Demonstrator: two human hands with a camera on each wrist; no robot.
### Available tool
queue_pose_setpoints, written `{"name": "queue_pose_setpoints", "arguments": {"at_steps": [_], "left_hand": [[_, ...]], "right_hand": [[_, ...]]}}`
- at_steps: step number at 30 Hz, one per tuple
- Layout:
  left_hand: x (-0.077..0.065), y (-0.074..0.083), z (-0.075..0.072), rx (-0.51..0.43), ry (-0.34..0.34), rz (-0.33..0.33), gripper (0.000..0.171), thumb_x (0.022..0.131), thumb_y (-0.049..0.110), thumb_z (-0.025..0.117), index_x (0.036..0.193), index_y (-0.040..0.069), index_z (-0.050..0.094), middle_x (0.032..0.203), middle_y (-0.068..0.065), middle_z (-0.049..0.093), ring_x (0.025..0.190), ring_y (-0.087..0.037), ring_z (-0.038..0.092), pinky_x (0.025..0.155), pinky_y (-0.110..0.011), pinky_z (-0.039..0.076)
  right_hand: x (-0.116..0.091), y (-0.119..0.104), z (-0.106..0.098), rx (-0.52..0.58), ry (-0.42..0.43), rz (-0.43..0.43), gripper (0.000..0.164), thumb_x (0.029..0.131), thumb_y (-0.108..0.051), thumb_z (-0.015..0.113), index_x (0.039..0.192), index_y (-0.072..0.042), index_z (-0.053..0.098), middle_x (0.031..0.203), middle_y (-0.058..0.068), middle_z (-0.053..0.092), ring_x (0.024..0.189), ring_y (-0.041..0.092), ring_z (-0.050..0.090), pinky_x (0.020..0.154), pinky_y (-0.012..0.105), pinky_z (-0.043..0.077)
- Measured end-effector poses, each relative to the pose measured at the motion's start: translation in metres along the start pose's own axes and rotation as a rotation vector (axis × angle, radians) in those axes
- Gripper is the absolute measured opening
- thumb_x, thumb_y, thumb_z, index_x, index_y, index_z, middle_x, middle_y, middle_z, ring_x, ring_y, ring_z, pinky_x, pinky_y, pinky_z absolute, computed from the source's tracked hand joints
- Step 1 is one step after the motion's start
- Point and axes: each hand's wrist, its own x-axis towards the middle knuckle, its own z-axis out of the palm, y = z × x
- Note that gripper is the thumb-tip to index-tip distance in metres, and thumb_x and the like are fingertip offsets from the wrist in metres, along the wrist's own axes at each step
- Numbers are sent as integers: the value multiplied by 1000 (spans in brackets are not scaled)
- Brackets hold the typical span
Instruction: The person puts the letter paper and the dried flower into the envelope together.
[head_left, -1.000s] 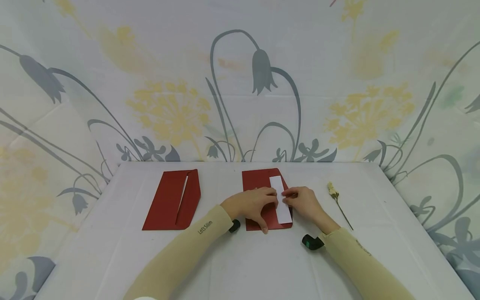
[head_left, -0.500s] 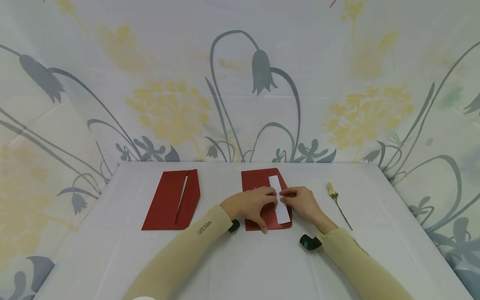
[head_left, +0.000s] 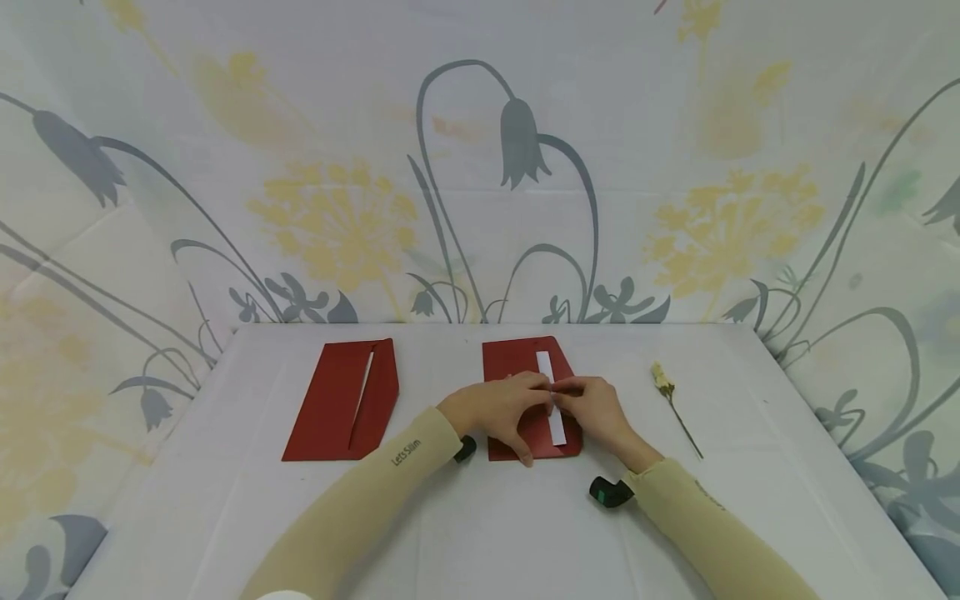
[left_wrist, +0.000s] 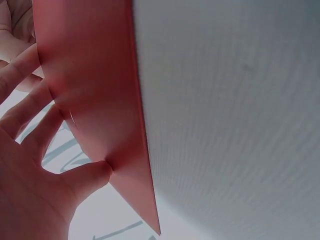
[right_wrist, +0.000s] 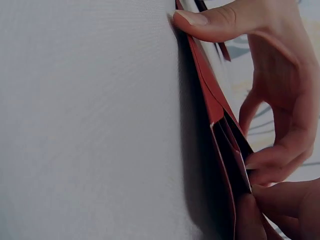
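Observation:
Before me lies a red envelope, its flap side on the right. A narrow strip of white paper shows at its opening; the rest is hidden inside. My left hand rests across the envelope, fingers spread and tips pressing it near the opening, thumb toward the near edge. In the left wrist view, the thumb and fingertips touch the red face. My right hand pinches the paper's exposed edge from the right. Seen from the right wrist, the envelope's mouth gapes beside both hands' fingertips.
A second red envelope lies to the left, a thin white line showing along its slit. On the right is a pale yellow dried flower with a thin stem. A flower-printed cloth hangs behind the white-covered table.
My right hand has moved left with the white paper, and the visible strip has grown narrower as it slides into the envelope. My left hand has stayed almost still.

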Motion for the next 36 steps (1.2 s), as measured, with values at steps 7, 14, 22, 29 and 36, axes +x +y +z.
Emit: {"name": "queue_pose_setpoints", "arguments": {"at_steps": [7,14,22,29,36], "left_hand": [[1,-2,0,11,15,27,70,69,58,86,122,24,56,145,3,40,133,-13,36,103,-27,42],[2,-2,0,6,8,42,67,69,57,86,120,25,56,143,3,41,132,-12,36,103,-26,41],[2,0,0,1,13,52,67,70,57,86,120,24,57,142,5,41,132,-11,35,106,-27,39],[3,1,0,5,-7,39,73,71,57,85,128,21,57,149,1,38,139,-15,32,113,-36,34],[3,1,0,-9,-14,42,75,71,55,85,130,19,55,149,0,38,140,-16,31,115,-44,30]], "right_hand": [[-7,-1,-5,-12,17,-23,23,93,-9,68,114,0,72,109,14,71,87,17,70,77,31,58],[-16,0,-11,66,5,-12,24,93,-6,68,116,2,70,108,16,71,89,19,71,75,28,58],[-21,2,-10,154,-65,-10,32,95,-7,67,124,3,65,117,17,68,96,21,70,79,30,58],[-21,2,-5,211,-116,-31,43,95,-3,63,137,4,55,124,19,66,110,28,66,87,32,55],[-17,-1,-5,223,-152,-14,59,98,-2,57,151,1,33,139,23,55,121,33,59,97,38,51]]}}
